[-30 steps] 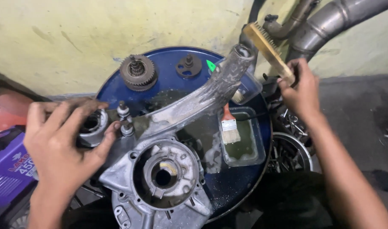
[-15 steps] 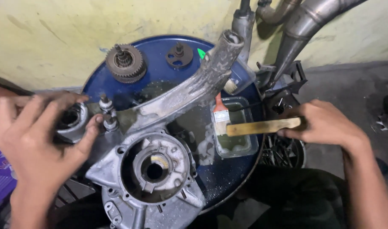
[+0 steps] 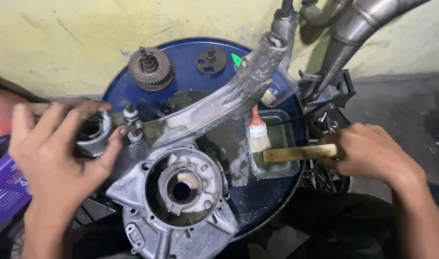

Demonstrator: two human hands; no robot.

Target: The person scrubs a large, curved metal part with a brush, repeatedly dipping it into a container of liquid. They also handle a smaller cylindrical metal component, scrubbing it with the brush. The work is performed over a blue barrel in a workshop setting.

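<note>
Lowered from where it was raised near the exhaust pipes a second ago, the wooden-backed wire brush [image 3: 298, 153] now lies level across the clear plastic tray [image 3: 292, 169], its far end over the greenish liquid inside. The right hand [image 3: 373, 153] is closed around the brush's near end, fingers wrapped on the handle just off the right edge of the blue drum lid [image 3: 190, 57] that serves as a work surface. A paintbrush [image 3: 259, 133] with an orange handle rests in the same tray, its bristles just above the wire brush. The left hand [image 3: 56, 148] stays on the left side of the grey aluminium engine casing [image 3: 181, 192], fingers spread and clasped over a round metal housing [image 3: 92, 134] at the casing's end, thumb pressed beside two upright studs [image 3: 132, 125]. The casing lies flat on the drum, its long arm running diagonally up to the right, streaked with white suds, with a large circular opening facing up near the bottom. At the drum's far side sit a rusty gear cluster [image 3: 150, 68] and a small dark plate [image 3: 211, 61], well apart from both hands. Grey exhaust pipes [image 3: 358, 24] lean against the yellow wall [image 3: 61, 43] behind, and a purple container [image 3: 4, 187] shows at lower left.
</note>
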